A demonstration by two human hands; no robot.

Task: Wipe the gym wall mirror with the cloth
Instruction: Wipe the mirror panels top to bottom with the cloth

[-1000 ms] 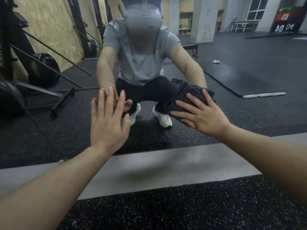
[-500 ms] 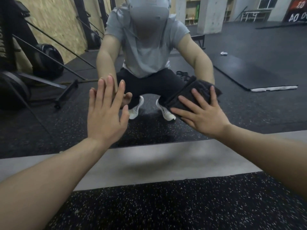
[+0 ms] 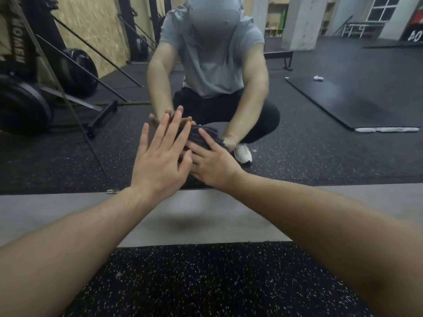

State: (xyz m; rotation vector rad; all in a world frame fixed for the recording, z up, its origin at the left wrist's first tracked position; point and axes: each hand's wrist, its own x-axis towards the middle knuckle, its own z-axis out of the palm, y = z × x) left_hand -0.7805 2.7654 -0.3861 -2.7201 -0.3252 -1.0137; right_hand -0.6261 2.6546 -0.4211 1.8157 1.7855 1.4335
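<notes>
The wall mirror [image 3: 320, 156] fills the upper half of the head view and reflects a crouching person in a grey shirt. My right hand [image 3: 212, 165] presses a folded dark grey cloth [image 3: 201, 137] flat against the glass low down, fingers spread and straight. My left hand [image 3: 160, 161] is held flat with straight fingers right beside it, its thumb side overlapping the right hand's fingers. Whether the left palm touches the glass is unclear. Much of the cloth is hidden behind both hands.
A grey ledge [image 3: 68, 213] runs under the mirror's bottom edge, with black speckled rubber flooring [image 3: 206, 282] below it. The reflection shows weight plates [image 3: 23, 108] and rack bars at left and a black mat [image 3: 354, 97] at right.
My right hand has slid the cloth left along the glass until it meets my left hand. The left hand shifted slightly right, and the view moved closer.
</notes>
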